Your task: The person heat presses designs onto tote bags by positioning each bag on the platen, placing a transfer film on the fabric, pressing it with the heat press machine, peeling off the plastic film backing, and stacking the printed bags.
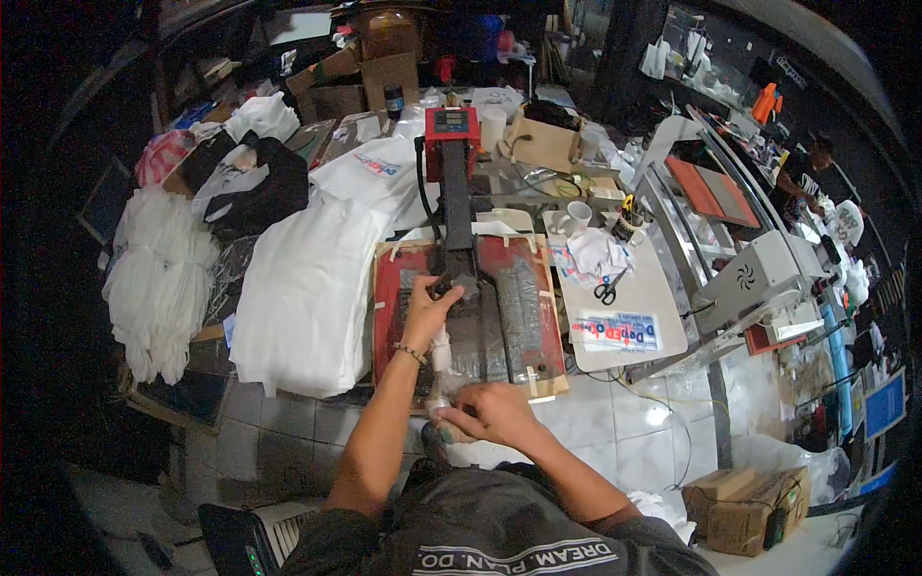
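In front of me is a heat press with a red control box (451, 133), a dark metal arm (455, 194) and a red-edged platen (533, 309) patched with grey tape. The thumb and fingers of my left hand (426, 317) close around a dark knob (441, 288) at the foot of that arm. Below it runs a handle (440, 353) wrapped in pale material, towards my body. My right hand (497, 412) is half curled beside the handle's near end, thumb pointing at it. Whether it grips the handle is hidden. A stack of white fabric (306, 295) lies left of the platen.
Bundled white fabric (158, 281) lies far left. On a pale board (663, 295) to the right are scissors (606, 291), a printed film sheet (616, 331) and a white mug (578, 214). Another press (749, 277) stands beyond. Cardboard boxes (749, 511) sit low right. A person (799, 176) is far right.
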Action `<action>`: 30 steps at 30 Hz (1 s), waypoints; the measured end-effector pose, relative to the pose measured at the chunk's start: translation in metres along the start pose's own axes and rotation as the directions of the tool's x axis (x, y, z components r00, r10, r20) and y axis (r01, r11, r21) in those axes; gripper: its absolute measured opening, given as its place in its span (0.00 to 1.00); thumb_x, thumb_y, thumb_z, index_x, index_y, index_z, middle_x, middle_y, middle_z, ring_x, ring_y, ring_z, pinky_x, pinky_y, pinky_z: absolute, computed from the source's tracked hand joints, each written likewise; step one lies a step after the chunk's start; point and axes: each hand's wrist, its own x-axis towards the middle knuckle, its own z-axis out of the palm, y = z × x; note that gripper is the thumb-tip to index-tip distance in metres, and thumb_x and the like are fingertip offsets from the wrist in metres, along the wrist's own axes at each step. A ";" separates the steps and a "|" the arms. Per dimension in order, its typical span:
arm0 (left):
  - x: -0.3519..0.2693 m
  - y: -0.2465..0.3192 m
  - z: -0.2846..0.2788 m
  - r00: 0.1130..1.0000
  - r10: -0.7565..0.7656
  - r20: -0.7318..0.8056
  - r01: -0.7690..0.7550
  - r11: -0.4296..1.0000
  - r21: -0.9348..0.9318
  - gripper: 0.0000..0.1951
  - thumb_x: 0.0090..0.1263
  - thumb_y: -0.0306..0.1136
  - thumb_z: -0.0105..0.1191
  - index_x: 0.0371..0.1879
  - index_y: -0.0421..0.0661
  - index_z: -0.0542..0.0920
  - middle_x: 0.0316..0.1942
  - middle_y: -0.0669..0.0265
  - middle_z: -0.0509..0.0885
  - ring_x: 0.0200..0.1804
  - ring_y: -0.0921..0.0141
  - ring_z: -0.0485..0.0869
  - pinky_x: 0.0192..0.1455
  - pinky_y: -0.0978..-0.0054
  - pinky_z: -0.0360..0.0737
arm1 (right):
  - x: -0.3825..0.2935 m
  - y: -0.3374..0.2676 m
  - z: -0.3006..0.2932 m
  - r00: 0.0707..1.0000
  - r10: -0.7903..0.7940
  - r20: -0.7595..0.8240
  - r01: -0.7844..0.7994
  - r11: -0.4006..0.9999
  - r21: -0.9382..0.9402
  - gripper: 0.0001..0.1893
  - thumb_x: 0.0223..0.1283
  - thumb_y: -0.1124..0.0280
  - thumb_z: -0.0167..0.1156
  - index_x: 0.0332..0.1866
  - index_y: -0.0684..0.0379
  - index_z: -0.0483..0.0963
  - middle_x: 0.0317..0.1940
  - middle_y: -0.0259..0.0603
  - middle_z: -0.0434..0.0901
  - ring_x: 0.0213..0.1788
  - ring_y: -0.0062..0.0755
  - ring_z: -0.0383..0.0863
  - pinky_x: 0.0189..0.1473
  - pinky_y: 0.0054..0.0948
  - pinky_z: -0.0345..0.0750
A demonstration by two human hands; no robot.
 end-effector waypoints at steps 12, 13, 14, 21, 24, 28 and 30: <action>0.000 -0.005 0.002 0.999 0.013 -0.041 -0.012 1.000 0.022 0.30 0.64 0.46 0.74 0.53 0.39 0.72 0.45 0.58 0.85 0.45 0.68 0.82 0.51 0.68 0.79 | -0.003 0.005 0.008 1.000 0.007 -0.017 -0.007 1.000 -0.010 0.27 0.70 0.42 0.58 0.31 0.59 0.82 0.29 0.53 0.86 0.32 0.59 0.86 0.35 0.53 0.80; 0.000 -0.004 0.002 0.999 0.002 -0.043 -0.001 0.999 0.039 0.30 0.65 0.46 0.74 0.53 0.39 0.73 0.45 0.57 0.85 0.45 0.68 0.82 0.51 0.68 0.79 | -0.003 0.006 0.008 1.000 0.010 -0.014 -0.010 1.000 -0.005 0.27 0.70 0.42 0.58 0.31 0.59 0.81 0.29 0.53 0.85 0.32 0.59 0.86 0.34 0.53 0.80; 0.000 -0.003 0.002 0.999 -0.009 -0.045 0.011 0.998 0.056 0.30 0.65 0.46 0.74 0.52 0.39 0.73 0.45 0.57 0.85 0.45 0.68 0.83 0.52 0.68 0.79 | -0.004 0.006 0.009 1.000 0.010 -0.014 -0.010 1.000 -0.006 0.27 0.70 0.42 0.58 0.31 0.59 0.81 0.29 0.53 0.85 0.32 0.59 0.86 0.34 0.53 0.80; 0.005 -0.014 0.004 0.997 0.034 -0.068 -0.034 0.999 0.007 0.29 0.67 0.48 0.72 0.52 0.39 0.73 0.46 0.54 0.85 0.46 0.67 0.83 0.52 0.67 0.79 | -0.002 0.005 0.007 0.999 -0.011 -0.033 0.011 1.000 0.000 0.26 0.70 0.43 0.59 0.31 0.59 0.81 0.29 0.53 0.85 0.31 0.59 0.86 0.34 0.53 0.80; 0.009 -0.021 0.003 0.999 0.012 -0.053 -0.012 1.000 0.006 0.28 0.68 0.48 0.72 0.52 0.39 0.74 0.45 0.54 0.85 0.46 0.67 0.83 0.52 0.67 0.79 | -0.002 0.004 0.007 1.000 -0.003 -0.025 0.003 1.000 0.004 0.25 0.69 0.44 0.60 0.31 0.59 0.81 0.29 0.53 0.85 0.32 0.59 0.86 0.34 0.53 0.80; 0.008 -0.020 0.006 0.999 0.029 -0.043 -0.028 0.999 0.024 0.29 0.68 0.49 0.71 0.52 0.39 0.74 0.44 0.56 0.85 0.45 0.67 0.83 0.51 0.67 0.79 | -0.004 0.007 0.007 1.000 0.009 -0.022 -0.009 1.000 0.005 0.25 0.69 0.44 0.60 0.31 0.59 0.81 0.29 0.53 0.85 0.32 0.59 0.86 0.34 0.52 0.80; 0.006 -0.015 0.006 1.000 0.014 -0.026 -0.014 1.000 -0.005 0.29 0.68 0.50 0.71 0.52 0.39 0.74 0.43 0.57 0.85 0.44 0.67 0.83 0.51 0.66 0.79 | -0.005 0.008 0.010 0.999 0.000 -0.042 0.000 1.000 0.002 0.25 0.69 0.44 0.61 0.31 0.59 0.81 0.29 0.53 0.85 0.31 0.59 0.86 0.34 0.52 0.80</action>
